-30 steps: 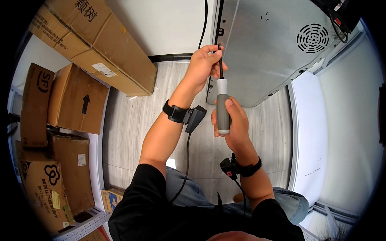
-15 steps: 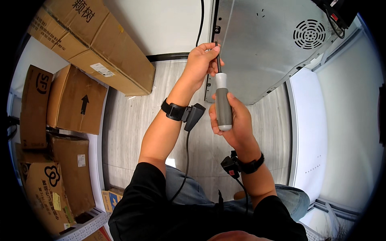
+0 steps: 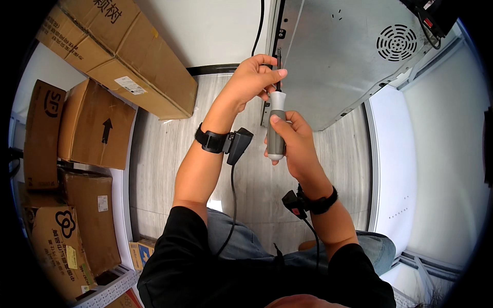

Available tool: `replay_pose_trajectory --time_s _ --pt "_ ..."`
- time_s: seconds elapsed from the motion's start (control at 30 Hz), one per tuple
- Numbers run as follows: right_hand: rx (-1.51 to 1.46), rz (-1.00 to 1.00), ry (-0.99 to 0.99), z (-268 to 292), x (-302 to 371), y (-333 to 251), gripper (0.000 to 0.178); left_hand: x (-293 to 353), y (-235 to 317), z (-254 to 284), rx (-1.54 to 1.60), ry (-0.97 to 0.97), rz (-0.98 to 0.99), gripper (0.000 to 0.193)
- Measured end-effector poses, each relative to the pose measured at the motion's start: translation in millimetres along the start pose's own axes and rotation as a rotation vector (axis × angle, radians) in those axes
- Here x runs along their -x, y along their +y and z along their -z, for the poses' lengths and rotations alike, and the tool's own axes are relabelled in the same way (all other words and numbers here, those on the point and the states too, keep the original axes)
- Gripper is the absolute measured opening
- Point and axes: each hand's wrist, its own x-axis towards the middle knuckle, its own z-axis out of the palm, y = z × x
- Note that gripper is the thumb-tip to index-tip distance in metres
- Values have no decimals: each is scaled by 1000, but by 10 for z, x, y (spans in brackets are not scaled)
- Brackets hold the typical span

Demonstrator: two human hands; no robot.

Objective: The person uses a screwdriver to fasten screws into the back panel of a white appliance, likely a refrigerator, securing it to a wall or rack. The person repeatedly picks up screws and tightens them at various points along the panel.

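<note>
Pale, streaky floor (image 3: pixel 257 190) lies under the arms, with brown cardboard boxes (image 3: pixel 154 66) on the left and a big grey metal panel (image 3: pixel 339 61) with a round vent (image 3: pixel 397 42) at the top right. Just now the left hand (image 3: pixel 251 81) is changing: its thumb and first finger no longer pinch the dark rod (image 3: pixel 279 86) and are spread apart near its top. I cannot tell if that hand still touches the rod. The right hand (image 3: pixel 300 141) has moved too, and its thumb now lies along the top of the handle (image 3: pixel 276 145). Its grip is wrapped snugly around the handle, so I think this hand now does most of the holding and aiming. The screwdriver (image 3: pixel 278 101) is in front of the panel's left edge and points up toward it. I cannot tell if its tip (image 3: pixel 279 52) touches the metal. It looks long and straight, with a fat grey handle, a white ring at the neck, a white end and a thin dark rod.
</note>
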Motion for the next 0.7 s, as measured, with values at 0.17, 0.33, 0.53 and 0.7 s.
replay_pose_trajectory --time_s 0.17,0.33,0.53,0.7 --pt "164 93 65 -15 -64 112 40 165 135 -33 -261 -114 42 55" --pt "218 31 -51 -5 -110 129 39 230 140 -21 -340 -168 33 59" --pt "-31 -33 -230 130 -98 224 43 225 30 28 -257 -187 -35 57" --pt "-121 -46 -388 240 -111 327 49 223 -39 61 -81 -246 -10 57"
